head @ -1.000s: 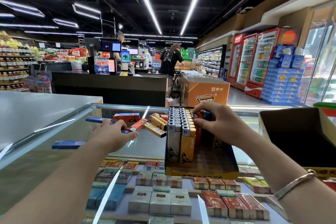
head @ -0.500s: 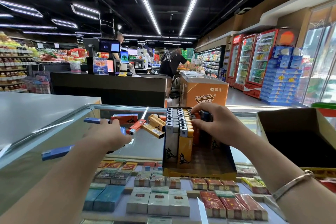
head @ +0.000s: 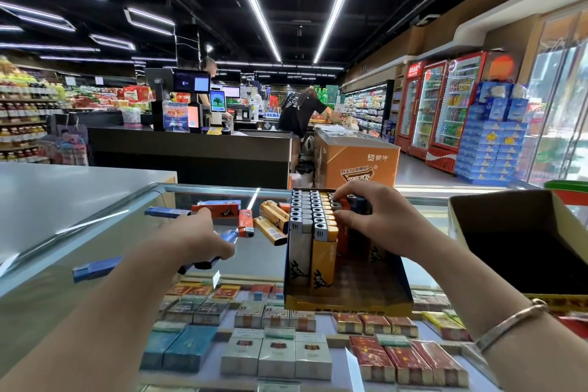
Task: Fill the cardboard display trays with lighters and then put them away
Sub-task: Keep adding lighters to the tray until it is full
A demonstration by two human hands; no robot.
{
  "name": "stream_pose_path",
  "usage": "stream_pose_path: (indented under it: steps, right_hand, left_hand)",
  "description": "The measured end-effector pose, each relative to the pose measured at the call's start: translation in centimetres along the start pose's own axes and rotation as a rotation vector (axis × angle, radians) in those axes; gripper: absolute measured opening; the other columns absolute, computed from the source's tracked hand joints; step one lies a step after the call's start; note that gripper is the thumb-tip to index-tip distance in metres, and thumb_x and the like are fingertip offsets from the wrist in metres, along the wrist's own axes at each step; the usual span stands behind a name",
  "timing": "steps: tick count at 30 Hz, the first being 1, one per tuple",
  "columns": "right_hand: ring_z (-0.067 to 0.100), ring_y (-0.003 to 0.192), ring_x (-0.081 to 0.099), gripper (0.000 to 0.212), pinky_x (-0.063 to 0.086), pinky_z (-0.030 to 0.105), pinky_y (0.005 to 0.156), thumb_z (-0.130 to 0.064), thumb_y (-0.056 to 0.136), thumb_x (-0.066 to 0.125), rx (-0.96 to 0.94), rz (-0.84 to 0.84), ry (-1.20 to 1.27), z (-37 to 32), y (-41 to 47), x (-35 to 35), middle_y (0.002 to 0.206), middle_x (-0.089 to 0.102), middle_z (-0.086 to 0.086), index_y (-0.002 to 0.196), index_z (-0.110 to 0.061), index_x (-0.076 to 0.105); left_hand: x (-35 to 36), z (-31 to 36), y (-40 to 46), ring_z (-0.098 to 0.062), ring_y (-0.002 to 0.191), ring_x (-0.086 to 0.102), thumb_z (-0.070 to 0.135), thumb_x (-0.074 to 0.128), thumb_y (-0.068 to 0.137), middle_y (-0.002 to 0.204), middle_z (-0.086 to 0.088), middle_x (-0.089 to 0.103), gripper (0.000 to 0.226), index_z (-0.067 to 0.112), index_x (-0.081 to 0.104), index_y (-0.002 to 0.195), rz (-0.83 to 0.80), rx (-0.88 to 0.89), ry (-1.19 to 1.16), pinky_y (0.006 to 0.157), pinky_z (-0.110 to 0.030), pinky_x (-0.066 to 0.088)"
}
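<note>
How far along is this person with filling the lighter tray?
Roughly half done. The display tray already has rows of grey and yellow lighters standing upright; its near part is bare. The right hand is tucking lighters in beside them, while the left hand holds a blue lighter. Loose lighters remain on the glass counter, and a second tray looks unfilled.
</note>
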State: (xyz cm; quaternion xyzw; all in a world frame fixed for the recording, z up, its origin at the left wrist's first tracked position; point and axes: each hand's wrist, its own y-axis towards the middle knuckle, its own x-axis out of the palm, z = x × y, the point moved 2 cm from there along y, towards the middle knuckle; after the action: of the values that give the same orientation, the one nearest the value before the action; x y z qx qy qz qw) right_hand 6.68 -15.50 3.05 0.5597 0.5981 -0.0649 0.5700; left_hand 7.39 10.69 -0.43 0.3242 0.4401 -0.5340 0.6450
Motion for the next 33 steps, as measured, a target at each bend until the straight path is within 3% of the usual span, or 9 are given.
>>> stream_pose_path:
  steps: [6, 10, 14, 18, 21, 24, 27, 30, 33]
  right_hand:
    - [0.013, 0.097, 0.052, 0.025, 0.043, 0.028, 0.081, -0.028, 0.084, 0.066, 0.002, 0.001, 0.004, 0.1, 0.0, 0.0, 0.099, 0.055, -0.011, 0.107, -0.023, 0.061]
    - [0.014, 0.099, 0.052, 0.023, 0.042, 0.029, 0.082, -0.027, 0.083, 0.067, 0.009, -0.001, 0.021, 0.2, 0.1, 0.1, 0.1, 0.055, -0.012, 0.104, -0.024, 0.062]
    - [0.008, 0.115, 0.04, 0.033, 0.03, 0.029, 0.099, -0.026, 0.079, 0.071, 0.04, 0.026, 0.067, 0.5, 0.3, 0.0, 0.116, 0.045, -0.014, 0.111, -0.023, 0.061]
    - [0.01, 0.111, 0.041, 0.04, 0.034, 0.023, 0.084, -0.033, 0.079, 0.07, 0.126, -0.042, 0.089, 0.8, 0.4, 0.0, 0.117, 0.045, -0.011, 0.116, -0.026, 0.056]
    - [0.015, 0.107, 0.045, 0.034, 0.037, 0.022, 0.074, -0.035, 0.08, 0.069, 0.159, -0.083, 0.124, 0.8, 0.4, 0.0, 0.114, 0.048, -0.006, 0.11, -0.029, 0.057]
    - [0.015, 0.106, 0.046, 0.028, 0.039, 0.024, 0.075, -0.036, 0.08, 0.068, 0.168, -0.087, 0.152, 0.7, 0.4, 0.0, 0.115, 0.05, -0.005, 0.105, -0.031, 0.056]
    - [0.017, 0.106, 0.048, 0.022, 0.043, 0.029, 0.081, -0.037, 0.082, 0.066, 0.187, -0.086, 0.207, 0.6, 0.4, 0.0, 0.116, 0.052, -0.002, 0.102, -0.03, 0.058]
    - [0.019, 0.108, 0.05, 0.021, 0.045, 0.034, 0.087, -0.038, 0.084, 0.064, 0.223, -0.113, 0.237, 0.3, 0.3, -0.1, 0.117, 0.054, 0.0, 0.103, -0.029, 0.059]
    - [0.014, 0.11, 0.053, 0.018, 0.043, 0.033, 0.092, -0.034, 0.084, 0.064, 0.136, 0.038, 0.169, -0.7, 0.3, -0.5, 0.115, 0.061, -0.002, 0.101, -0.026, 0.063]
  left_hand:
    - [0.6, 0.4, 0.3, -0.01, 0.061, 0.049, 0.015, 0.057, 0.086, 0.084, -0.007, 0.049, 0.053, 0.009, 0.03, 0.131, 0.006, 0.028, 0.04, 0.044, -0.018, 0.038]
    - [0.4, 0.3, 0.4, -0.011, 0.057, 0.048, 0.013, 0.059, 0.081, 0.076, -0.007, 0.05, 0.034, 0.009, 0.042, 0.111, -0.002, 0.027, 0.017, 0.041, -0.018, 0.036]
    - [0.5, 0.3, 0.5, -0.014, 0.059, 0.052, 0.012, 0.064, 0.078, 0.075, -0.008, 0.053, 0.019, 0.011, 0.048, 0.089, 0.032, 0.044, -0.053, 0.048, -0.02, 0.042]
    - [0.5, 0.3, 0.8, -0.017, 0.064, 0.056, 0.014, 0.066, 0.077, 0.079, -0.009, 0.055, 0.023, 0.019, 0.044, 0.081, 0.07, 0.102, -0.16, 0.051, -0.023, 0.045]
    - [-0.2, 1.0, 0.6, -0.015, 0.061, 0.058, 0.018, 0.068, 0.078, 0.079, -0.009, 0.058, 0.022, 0.02, 0.047, 0.081, 0.128, 0.232, -0.359, 0.047, -0.02, 0.042]
    - [-0.9, 2.3, -0.3, -0.008, 0.053, 0.06, 0.024, 0.071, 0.077, 0.072, -0.001, 0.06, 0.019, 0.022, 0.053, 0.082, 0.164, 0.412, -0.62, 0.042, -0.012, 0.041]
    - [-1.2, 3.7, -1.5, -0.005, 0.051, 0.061, 0.017, 0.073, 0.074, 0.063, 0.003, 0.063, 0.016, 0.023, 0.061, 0.081, 0.137, 0.545, -0.891, 0.043, -0.011, 0.044]
    - [-1.3, 4.8, -2.5, -0.01, 0.058, 0.063, 0.015, 0.074, 0.073, 0.067, 0.0, 0.066, 0.021, 0.033, 0.064, 0.078, 0.234, 0.711, -0.857, 0.052, -0.022, 0.053]
    - [-1.4, 5.5, -3.6, -0.015, 0.069, 0.063, 0.023, 0.073, 0.074, 0.078, 0.007, 0.066, 0.025, 0.04, 0.061, 0.086, 0.468, 0.875, -0.566, 0.065, -0.037, 0.055]
